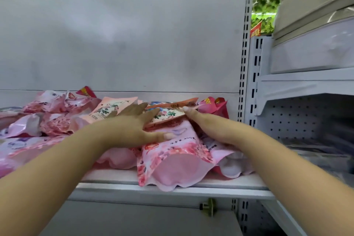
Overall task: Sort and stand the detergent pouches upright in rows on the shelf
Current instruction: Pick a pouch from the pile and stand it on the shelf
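Several pink and peach detergent pouches lie flat in a loose heap on the white shelf (172, 186). A large pink rose-print pouch (176, 161) lies in front, its bottom overhanging the shelf edge. On top of it rests a peach floral pouch (168, 114). My left hand (134, 126) lies flat on the heap with fingers spread, the thumb pressing the pink pouch. My right hand (206, 128) is at the right side of the heap. Its thumb sits on the peach pouch's right edge, and its fingers are hidden beneath.
More pink pouches (47, 119) cover the shelf's left half, and red ones (216, 106) stand at the back right. The white back panel (122, 44) rises behind. A slotted upright (244, 74) bounds the bay on the right, with stacked plastic bins (314, 30) beyond.
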The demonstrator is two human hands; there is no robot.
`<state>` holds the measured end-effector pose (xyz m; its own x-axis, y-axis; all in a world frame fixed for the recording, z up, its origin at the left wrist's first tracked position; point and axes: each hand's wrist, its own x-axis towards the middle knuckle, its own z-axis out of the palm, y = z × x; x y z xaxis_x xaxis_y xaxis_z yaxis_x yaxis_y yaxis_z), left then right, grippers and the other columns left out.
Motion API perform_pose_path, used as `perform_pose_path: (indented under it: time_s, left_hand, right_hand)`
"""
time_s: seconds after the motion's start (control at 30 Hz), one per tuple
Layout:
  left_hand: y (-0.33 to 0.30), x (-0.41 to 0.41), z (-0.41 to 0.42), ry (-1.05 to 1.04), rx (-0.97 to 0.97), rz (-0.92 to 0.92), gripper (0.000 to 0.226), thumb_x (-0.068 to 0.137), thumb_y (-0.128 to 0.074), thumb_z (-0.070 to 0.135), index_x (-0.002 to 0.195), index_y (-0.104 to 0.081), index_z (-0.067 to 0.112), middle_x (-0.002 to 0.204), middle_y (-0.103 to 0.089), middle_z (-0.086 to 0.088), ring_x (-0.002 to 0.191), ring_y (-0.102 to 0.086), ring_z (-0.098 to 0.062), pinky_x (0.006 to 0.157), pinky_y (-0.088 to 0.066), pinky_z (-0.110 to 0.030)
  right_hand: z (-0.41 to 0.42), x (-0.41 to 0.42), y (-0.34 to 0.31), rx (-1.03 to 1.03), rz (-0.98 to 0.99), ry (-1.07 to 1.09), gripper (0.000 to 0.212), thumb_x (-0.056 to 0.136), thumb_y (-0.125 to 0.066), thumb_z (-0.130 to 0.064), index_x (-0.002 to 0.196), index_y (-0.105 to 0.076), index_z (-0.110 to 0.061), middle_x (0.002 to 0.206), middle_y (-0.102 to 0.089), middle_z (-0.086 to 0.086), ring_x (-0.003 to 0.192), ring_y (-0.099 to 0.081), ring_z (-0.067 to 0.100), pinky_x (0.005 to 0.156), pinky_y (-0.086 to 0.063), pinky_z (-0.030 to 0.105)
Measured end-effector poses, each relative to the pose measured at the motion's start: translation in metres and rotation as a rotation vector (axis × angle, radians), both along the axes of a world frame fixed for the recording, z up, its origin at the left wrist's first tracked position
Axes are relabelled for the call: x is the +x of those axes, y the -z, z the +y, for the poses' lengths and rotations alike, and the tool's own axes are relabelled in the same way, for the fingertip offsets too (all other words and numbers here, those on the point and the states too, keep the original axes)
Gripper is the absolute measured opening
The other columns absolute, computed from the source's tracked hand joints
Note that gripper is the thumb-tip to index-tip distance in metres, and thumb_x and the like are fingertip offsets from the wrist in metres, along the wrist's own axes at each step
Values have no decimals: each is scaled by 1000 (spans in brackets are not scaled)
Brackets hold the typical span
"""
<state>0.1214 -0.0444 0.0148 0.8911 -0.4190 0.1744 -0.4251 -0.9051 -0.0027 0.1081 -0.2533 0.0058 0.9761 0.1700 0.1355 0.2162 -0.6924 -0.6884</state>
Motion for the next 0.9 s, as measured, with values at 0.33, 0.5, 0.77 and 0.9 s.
perform_pose_path:
  time_s: [0.33, 0.5, 0.77, 0.9]
  left_hand:
    - [7, 3, -50, 178, -81, 114, 132, 27, -16, 101, 145, -14, 42, 157, -4, 11, 143, -2, -9, 116, -1, -42]
    - [1, 26, -46, 162, -4, 71, 148, 16, -10, 104, 146, -19, 35, 157, -9, 4, 144, -9, -16, 117, -9, -41]
    - [-9, 44, -46, 195, 57, 14, 149, 22, -9, 104, 144, -30, 21, 151, -30, -5, 138, -26, -23, 114, -19, -37]
    - [-10, 43, -47, 144, 57, -33, 87, 78, -38, 75, 142, -35, 16, 144, -39, -11, 132, -35, -27, 107, -24, -27]
  right_hand:
    - [-27, -35, 8, -183, 135, 143, 40, 97, -29, -47, 114, -59, -26, 111, -64, 0, 95, -57, 16, 52, -36, 14]
    - [-25, -34, 15, -251, 66, 185, 60, 89, -31, -62, 134, -44, -23, 141, -44, -1, 121, -45, 19, 88, -32, 26]
    - [-36, -46, 27, -255, 14, 293, 52, 83, -39, -66, 104, -50, -19, 84, -46, -6, 89, -42, 16, 68, -34, 24]
    - [-46, -62, 29, -224, -27, 293, 62, 85, -42, -61, 129, -49, -18, 125, -56, 1, 110, -53, 19, 88, -41, 28]
